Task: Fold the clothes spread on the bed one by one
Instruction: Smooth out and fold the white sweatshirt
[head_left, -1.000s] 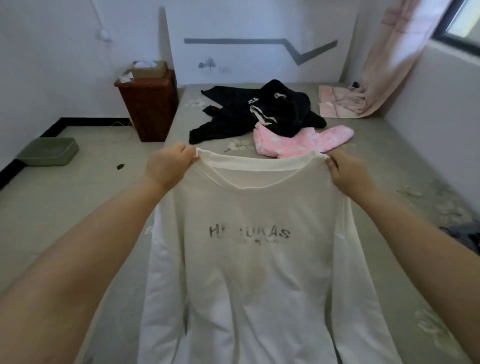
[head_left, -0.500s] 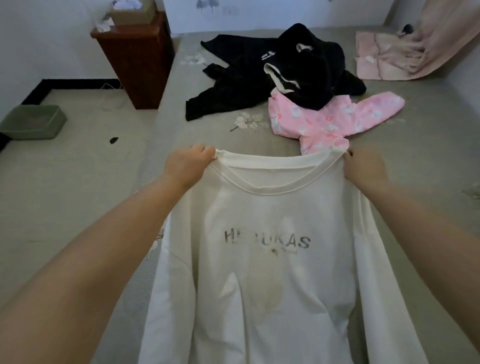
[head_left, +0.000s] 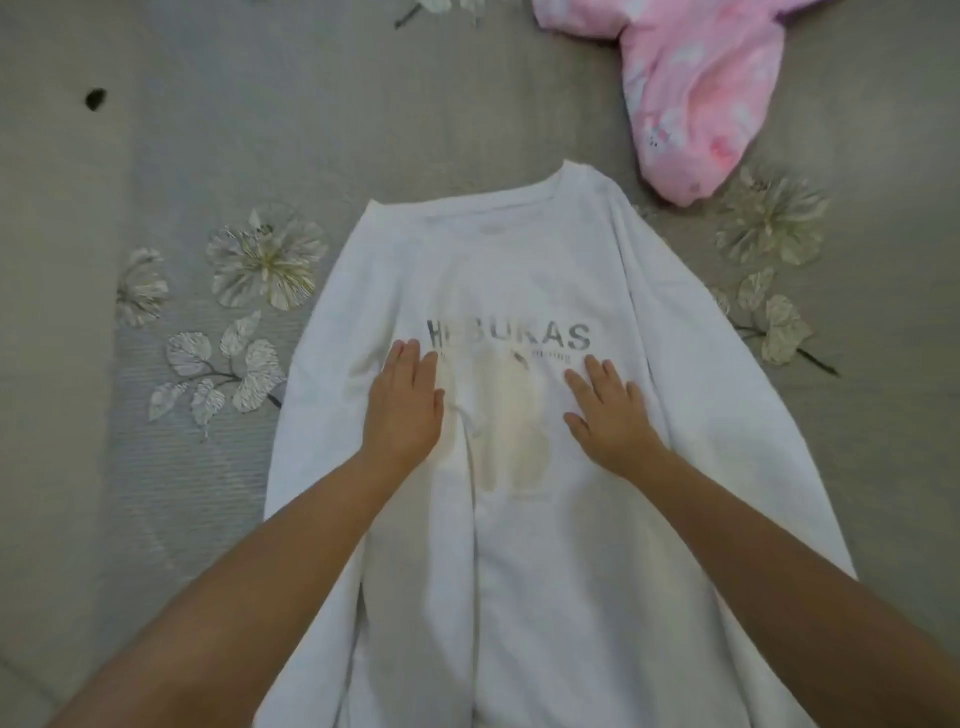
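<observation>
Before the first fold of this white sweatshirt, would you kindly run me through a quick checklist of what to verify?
1. White sweatshirt lies print side up on the bed: ok.
2. Left hand flat on the chest, fingers straight: ok.
3. Right hand flat likewise: ok.
4. Front smooth: not ok, a crease runs down the middle between the hands.
5. Pink garment apart from the right shoulder: ok, narrowly.
6. Hem laid straight: cannot tell, out of frame.
</observation>
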